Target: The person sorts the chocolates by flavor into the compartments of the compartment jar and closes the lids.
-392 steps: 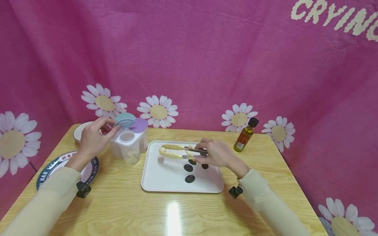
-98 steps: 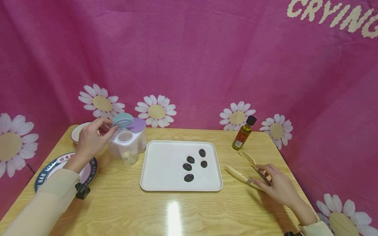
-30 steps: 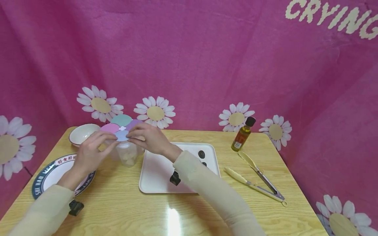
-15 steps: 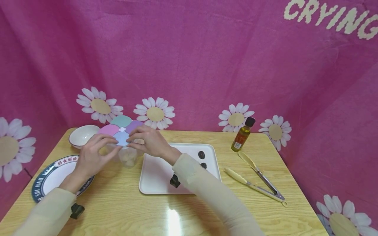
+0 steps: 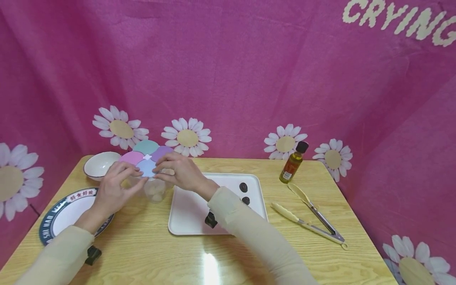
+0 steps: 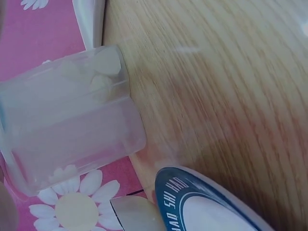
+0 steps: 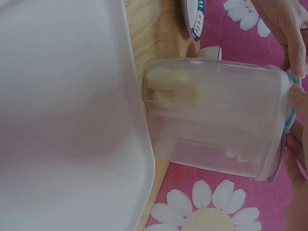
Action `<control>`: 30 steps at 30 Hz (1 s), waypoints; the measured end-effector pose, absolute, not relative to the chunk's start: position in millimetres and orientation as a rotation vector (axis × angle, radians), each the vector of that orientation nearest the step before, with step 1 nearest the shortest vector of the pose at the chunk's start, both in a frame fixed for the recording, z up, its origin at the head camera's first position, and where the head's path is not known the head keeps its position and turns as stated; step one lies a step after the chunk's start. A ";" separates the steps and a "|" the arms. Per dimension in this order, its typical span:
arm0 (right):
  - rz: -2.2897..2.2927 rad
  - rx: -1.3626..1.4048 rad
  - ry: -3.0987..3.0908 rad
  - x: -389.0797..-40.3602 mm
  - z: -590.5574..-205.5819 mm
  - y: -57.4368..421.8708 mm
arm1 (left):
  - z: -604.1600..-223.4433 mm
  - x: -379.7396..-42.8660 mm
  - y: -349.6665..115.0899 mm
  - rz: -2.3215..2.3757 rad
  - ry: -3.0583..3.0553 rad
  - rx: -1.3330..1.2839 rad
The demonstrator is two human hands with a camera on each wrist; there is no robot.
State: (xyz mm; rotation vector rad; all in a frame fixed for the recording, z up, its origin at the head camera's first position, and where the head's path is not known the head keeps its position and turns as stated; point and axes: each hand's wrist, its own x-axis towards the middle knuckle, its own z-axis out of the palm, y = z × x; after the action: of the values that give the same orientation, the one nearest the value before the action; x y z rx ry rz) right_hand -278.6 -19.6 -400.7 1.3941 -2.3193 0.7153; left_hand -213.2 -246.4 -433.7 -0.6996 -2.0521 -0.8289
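Note:
A clear storage container [image 5: 155,190] stands at the back left, topped by pink, teal, purple and blue flap lids. Both hands are at its front blue lid [image 5: 146,168], which lies down level with the others. My left hand [image 5: 114,187] pinches the lid's left edge between thumb and fingers. At the right edge, my right hand [image 5: 182,172] does the same, thumb low and fingers above. Pale chunks [image 7: 166,86] sit at the bottom of one compartment, seen through the wall in the right wrist view. The left wrist view shows mostly the container's side [image 6: 72,120].
Right of the container is a white tray [image 5: 189,217] with dark oval pieces [image 5: 244,187], partly hidden by the right sleeve. Spread tongs [image 5: 317,221] lie right of it, below an oil bottle [image 5: 291,166]. A rimmed plate [image 5: 64,217] and white bowl [image 5: 101,163] are at left.
Earlier the left hand held the blue lid raised while the right hand held tongs with a pale chunk. The tongs were laid down at right, the right hand joined the left, and the lid came down.

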 end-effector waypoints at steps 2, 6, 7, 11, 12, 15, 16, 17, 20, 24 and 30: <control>0.695 1.396 -2.321 -277.9 -400.7 -19.4 | -433.9 -212.7 -246.1 -0.810 -2.060 -0.698; 0.667 1.390 -2.308 -276.5 -401.4 -18.4 | -435.4 -213.2 -244.7 -0.792 -2.050 -0.705; 0.668 1.387 -2.306 -276.3 -401.6 -18.1 | -435.7 -213.3 -244.3 -0.791 -2.049 -0.707; 0.690 1.391 -2.326 -277.1 -401.5 -17.5 | -435.1 -212.4 -245.0 -0.798 -2.082 -0.702; 0.711 1.400 -2.341 -277.6 -400.7 -17.2 | -434.4 -211.5 -245.4 -0.794 -2.100 -0.694; 0.792 1.424 -2.387 -281.6 -397.8 -15.8 | -431.4 -208.5 -245.8 -0.772 -2.145 -0.661; 0.828 1.420 -2.401 -283.5 -397.2 -14.8 | -430.3 -207.5 -245.5 -0.763 -2.153 -0.655; 0.868 1.407 -2.413 -285.4 -396.7 -13.1 | -429.2 -206.8 -244.9 -0.758 -2.160 -0.651; 0.944 1.342 -2.438 -293.3 -397.0 -6.6 | -426.3 -206.5 -240.5 -0.753 -2.162 -0.655; 0.991 1.276 -2.481 -304.6 -397.5 0.2 | -422.7 -209.0 -230.4 -0.745 -2.165 -0.652; 1.027 1.266 -2.530 -317.1 -395.3 -1.6 | -419.6 -215.9 -218.7 -0.699 -2.179 -0.630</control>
State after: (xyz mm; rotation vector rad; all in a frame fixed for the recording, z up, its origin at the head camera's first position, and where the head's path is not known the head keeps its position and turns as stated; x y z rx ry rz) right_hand -317.1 -1.6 -395.3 1.2657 -2.5301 1.0269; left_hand -215.9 -218.7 -419.6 -0.6301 -2.1793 -0.6987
